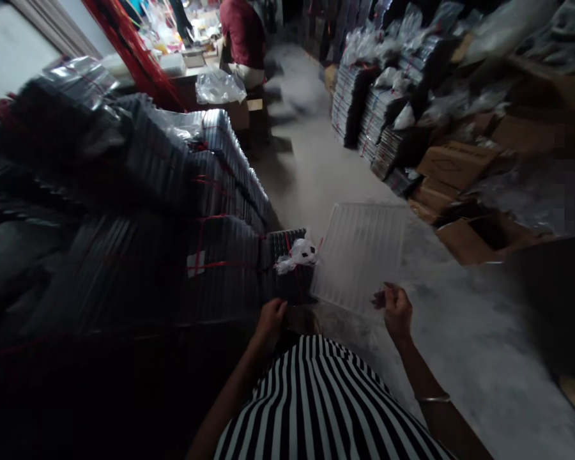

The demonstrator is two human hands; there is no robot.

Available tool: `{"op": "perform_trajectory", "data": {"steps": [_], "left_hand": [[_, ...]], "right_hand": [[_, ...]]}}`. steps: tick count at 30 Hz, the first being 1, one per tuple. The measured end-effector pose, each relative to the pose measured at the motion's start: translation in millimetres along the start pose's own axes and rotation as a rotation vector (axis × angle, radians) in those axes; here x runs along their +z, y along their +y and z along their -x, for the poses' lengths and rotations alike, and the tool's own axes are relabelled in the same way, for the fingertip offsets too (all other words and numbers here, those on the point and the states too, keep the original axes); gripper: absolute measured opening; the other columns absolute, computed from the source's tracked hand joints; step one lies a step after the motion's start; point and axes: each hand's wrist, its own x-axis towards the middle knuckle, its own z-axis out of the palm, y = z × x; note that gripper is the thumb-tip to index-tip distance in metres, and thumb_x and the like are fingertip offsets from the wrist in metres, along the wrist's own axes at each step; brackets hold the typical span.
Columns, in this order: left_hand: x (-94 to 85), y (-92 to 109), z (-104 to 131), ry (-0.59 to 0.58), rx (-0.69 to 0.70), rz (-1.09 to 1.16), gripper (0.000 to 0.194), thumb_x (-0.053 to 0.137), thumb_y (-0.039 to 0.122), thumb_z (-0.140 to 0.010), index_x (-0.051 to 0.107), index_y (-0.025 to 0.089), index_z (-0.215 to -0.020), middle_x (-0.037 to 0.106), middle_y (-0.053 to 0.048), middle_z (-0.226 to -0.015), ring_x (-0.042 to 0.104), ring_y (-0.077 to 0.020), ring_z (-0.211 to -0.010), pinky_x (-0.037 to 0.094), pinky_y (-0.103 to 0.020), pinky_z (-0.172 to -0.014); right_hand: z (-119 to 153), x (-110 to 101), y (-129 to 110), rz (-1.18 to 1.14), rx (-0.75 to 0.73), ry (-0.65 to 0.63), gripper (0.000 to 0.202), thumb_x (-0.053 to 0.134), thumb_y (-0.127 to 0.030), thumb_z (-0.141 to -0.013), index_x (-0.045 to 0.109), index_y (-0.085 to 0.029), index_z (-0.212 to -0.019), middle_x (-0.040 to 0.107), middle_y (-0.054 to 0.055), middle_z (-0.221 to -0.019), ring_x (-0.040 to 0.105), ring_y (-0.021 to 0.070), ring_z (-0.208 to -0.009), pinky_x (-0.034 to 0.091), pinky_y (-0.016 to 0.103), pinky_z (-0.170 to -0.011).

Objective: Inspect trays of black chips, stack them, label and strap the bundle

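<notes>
A clear ribbed plastic tray (359,249) hangs tilted over the grey floor in front of me. My right hand (397,310) is closed on its near right edge, and some fingers show dimly through the plastic. My left hand (271,319) is closed just in front of my striped top; what it holds, if anything, is too dark to make out. Beyond the left hand, a crumpled white plastic bag (297,252) with dark spots sits on a low dark stack of ribbed trays (287,239).
Tall tray stacks (220,249) tied with red string rise on my left. More stacks (349,96), cardboard boxes (455,166) and an opened carton (474,239) line the right side. A person in a maroon shirt (243,32) is at a lit, cluttered table, beside the concrete aisle (316,147).
</notes>
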Motion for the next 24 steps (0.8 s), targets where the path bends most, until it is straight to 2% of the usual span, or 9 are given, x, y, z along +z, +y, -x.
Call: {"op": "perform_trajectory", "data": {"steps": [2,4,7,10,13,15,21,24], "left_hand": [[5.3,19,-31,0.04,0.119,-0.074,0.033,0.054,0.029,-0.087,0.054,0.016,-0.118,0.053,-0.01,-0.123,0.052,-0.0234,-0.11,0.044,-0.044,-0.091],[12.9,41,-69,0.084,0.228,-0.143,0.051,0.058,0.024,-0.083,0.044,0.022,-0.132,0.038,-0.011,-0.141,0.036,-0.0267,-0.128,0.033,-0.046,-0.103],[26.2,71,-118,0.089,0.319,-0.225,0.077,0.071,0.024,-0.071,0.035,0.031,-0.139,0.02,-0.008,-0.152,0.016,-0.0333,-0.137,0.022,-0.052,-0.107],[35.5,82,-147,0.06,0.329,-0.274,0.082,0.076,0.029,-0.064,0.038,0.03,-0.137,0.021,-0.012,-0.151,0.02,-0.042,-0.133,0.025,-0.06,-0.1],[37.0,75,-160,0.034,0.349,-0.282,0.077,0.073,0.034,-0.068,0.04,0.029,-0.136,0.026,-0.015,-0.148,0.032,-0.0412,-0.127,0.033,-0.057,-0.095],[34.8,68,-163,0.028,0.371,-0.267,0.073,0.07,0.036,-0.07,0.039,0.027,-0.136,0.027,-0.014,-0.146,0.034,-0.0387,-0.126,0.035,-0.053,-0.095],[27.3,53,-162,0.039,0.371,-0.14,0.065,0.07,0.031,-0.071,0.045,0.023,-0.131,0.036,-0.012,-0.14,0.041,-0.0308,-0.121,0.037,-0.046,-0.097],[22.2,49,-160,0.076,0.328,-0.021,0.051,0.065,0.029,-0.077,0.049,0.019,-0.124,0.045,-0.011,-0.132,0.048,-0.026,-0.115,0.04,-0.045,-0.095]], "right_hand": [[8,-11,6,-0.001,0.02,0.034,0.051,0.056,-0.058,-0.077,0.053,-0.014,-0.101,0.06,0.0,-0.066,0.06,0.0143,-0.05,0.05,0.027,-0.047],[17,-20,9,-0.005,0.035,0.068,0.052,0.057,-0.059,-0.075,0.054,-0.014,-0.101,0.061,0.0,-0.065,0.061,0.0148,-0.051,0.05,0.027,-0.046],[32,-27,8,-0.021,0.043,0.106,0.051,0.057,-0.059,-0.075,0.054,-0.014,-0.099,0.061,0.0,-0.063,0.061,0.015,-0.05,0.051,0.027,-0.046],[46,-26,3,-0.039,0.033,0.138,0.047,0.056,-0.058,-0.077,0.055,-0.015,-0.097,0.061,0.0,-0.064,0.06,0.0142,-0.051,0.052,0.027,-0.046],[57,-18,-3,-0.054,0.013,0.157,0.043,0.054,-0.054,-0.08,0.057,-0.015,-0.098,0.061,0.001,-0.065,0.06,0.014,-0.052,0.052,0.027,-0.048],[62,-10,-7,-0.065,-0.003,0.163,0.041,0.053,-0.053,-0.082,0.057,-0.015,-0.098,0.061,0.0,-0.065,0.06,0.0137,-0.052,0.053,0.028,-0.049],[67,9,-18,-0.074,-0.044,0.129,0.037,0.05,-0.049,-0.085,0.057,-0.015,-0.098,0.06,0.0,-0.064,0.059,0.0131,-0.051,0.051,0.027,-0.049],[65,19,-24,-0.055,-0.065,0.086,0.036,0.049,-0.048,-0.086,0.056,-0.014,-0.097,0.061,0.001,-0.063,0.06,0.0139,-0.051,0.051,0.027,-0.048]]}}
